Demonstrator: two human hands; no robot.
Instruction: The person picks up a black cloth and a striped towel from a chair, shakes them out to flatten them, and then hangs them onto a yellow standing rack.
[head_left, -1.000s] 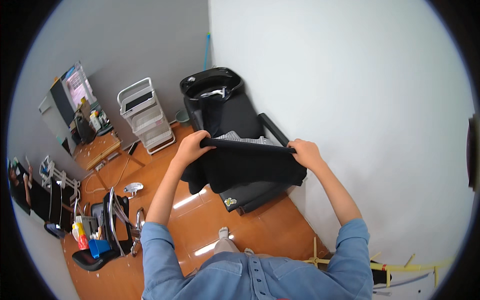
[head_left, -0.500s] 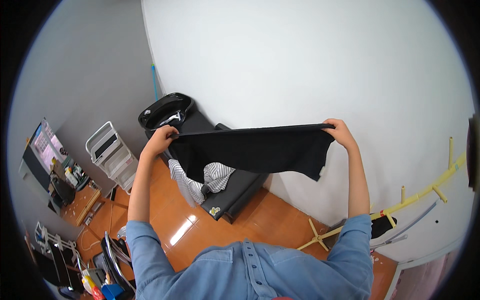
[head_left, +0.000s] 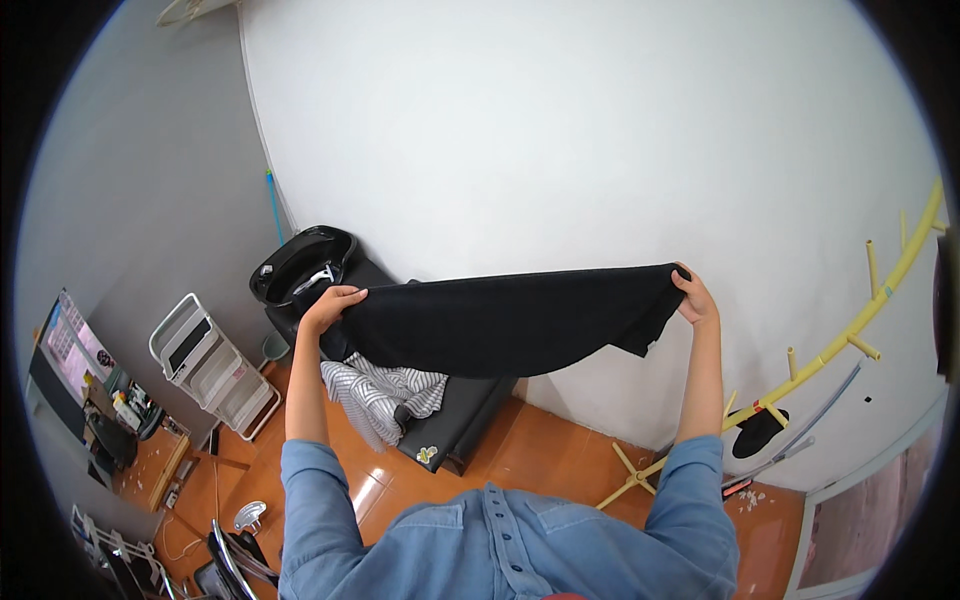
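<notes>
Black cloth [head_left: 500, 322], stretched before shampoo chair [head_left: 468, 410], hides chair's middle; left hand [head_left: 330, 308], right hand [head_left: 698, 298] grip upper corners. Striped cloth [head_left: 372, 398] on chair: top hidden. Left of chair, metal-framed seat [head_left: 231, 563]: cut off below.

The person's bare left hand [head_left: 330, 308] and bare right hand [head_left: 699, 299] are in front of the body, set well apart, the right one a little higher in the view. Each is closed in a pinch, with its fingertips turned inward toward the other. The left arm [head_left: 306, 395] and right arm [head_left: 700, 385], bare below rolled blue sleeves [head_left: 320, 495], reach forward.
</notes>
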